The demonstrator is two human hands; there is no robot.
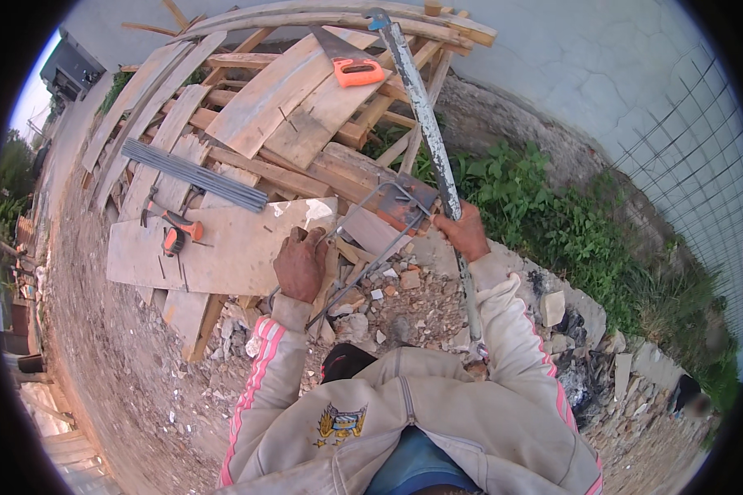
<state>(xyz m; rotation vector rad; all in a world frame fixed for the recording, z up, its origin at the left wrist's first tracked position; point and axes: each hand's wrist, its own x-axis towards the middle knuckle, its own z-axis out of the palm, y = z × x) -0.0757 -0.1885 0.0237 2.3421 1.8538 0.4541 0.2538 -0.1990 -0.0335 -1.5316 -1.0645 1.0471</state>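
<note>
The left hand grips one bent rod by the near-right corner of the plank bench; the right hand, one paint-worn bar. One hammer and one tape measure lie toward the near-left corner; one emblem marks the jacket.

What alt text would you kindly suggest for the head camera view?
A right hand grips a long, paint-chipped metal bar; the left hand holds a bent grey metal rod. Beyond, an orange-handled handsaw and straight grey metal rods lie on rough wooden planks.
</note>
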